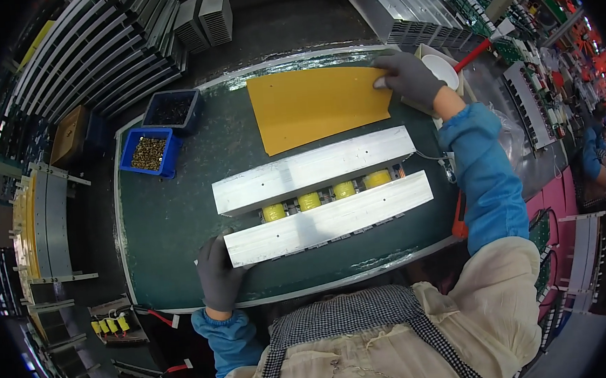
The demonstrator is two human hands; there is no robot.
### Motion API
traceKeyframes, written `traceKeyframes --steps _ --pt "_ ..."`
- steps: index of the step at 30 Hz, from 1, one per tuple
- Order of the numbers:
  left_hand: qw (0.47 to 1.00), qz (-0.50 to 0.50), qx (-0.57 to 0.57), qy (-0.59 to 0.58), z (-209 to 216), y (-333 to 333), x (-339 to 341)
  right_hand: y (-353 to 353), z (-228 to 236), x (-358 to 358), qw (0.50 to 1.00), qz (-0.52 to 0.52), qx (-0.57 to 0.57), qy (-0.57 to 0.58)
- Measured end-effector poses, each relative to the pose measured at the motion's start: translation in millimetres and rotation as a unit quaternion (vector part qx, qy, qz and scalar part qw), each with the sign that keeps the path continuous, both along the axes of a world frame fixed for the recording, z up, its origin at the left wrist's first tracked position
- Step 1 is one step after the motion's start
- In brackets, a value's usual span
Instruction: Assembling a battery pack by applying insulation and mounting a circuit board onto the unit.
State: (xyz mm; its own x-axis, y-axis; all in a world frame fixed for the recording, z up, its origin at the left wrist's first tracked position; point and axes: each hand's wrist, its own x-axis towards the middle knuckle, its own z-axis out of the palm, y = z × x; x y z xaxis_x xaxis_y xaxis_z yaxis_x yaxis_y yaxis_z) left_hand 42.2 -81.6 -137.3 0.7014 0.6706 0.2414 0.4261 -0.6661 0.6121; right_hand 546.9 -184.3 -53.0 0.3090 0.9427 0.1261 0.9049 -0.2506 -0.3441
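Observation:
My right hand [411, 77], in a grey glove, grips the upper right corner of an amber insulating sheet [318, 107] at the far side of the green-topped table [164, 220]. My left hand [219, 272], also gloved, is closed about the left end of the nearer aluminium heat sink [333, 216]; some fingertips are hidden. A second aluminium heat sink [315, 168] lies roughly parallel behind it. Between the two sit several yellow-wrapped coils [309, 201], on what looks like a circuit board. Thin wires [427, 157] come out at the right end.
A blue bin of brass-coloured small parts [149, 154] and a bin of dark parts [171, 110] stand at left. A white round dish [440, 70], a red-handled tool [473, 55] and another red-handled tool [459, 224] are at right. Metal heat sinks [406, 10] are stacked beyond.

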Motion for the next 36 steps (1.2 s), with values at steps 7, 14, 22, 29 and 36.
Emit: traceKeyframes --steps 7,14,22,29,36 --pt "0.996 -0.030 -0.052 -0.067 1.4 -2.9 -4.6 -8.6 43.1 -17.7 0.971 -0.049 0.152 0.176" --pt "0.997 -0.025 -0.012 -0.069 -0.1 -4.3 -5.9 -7.5 13.8 -8.0 0.964 -0.111 0.054 0.236" --pt "0.996 -0.035 -0.034 -0.075 6.1 -8.8 -3.6 -8.2 34.9 -24.1 0.944 -0.077 0.321 0.027" --pt "0.995 -0.039 0.000 -0.090 6.9 -12.8 -6.9 2.3 9.0 -18.1 0.967 -0.172 -0.027 -0.185" --pt "0.991 -0.039 -0.084 -0.096 -5.3 -5.6 -9.4 -54.7 74.3 -53.5 0.931 -0.152 0.273 -0.190"
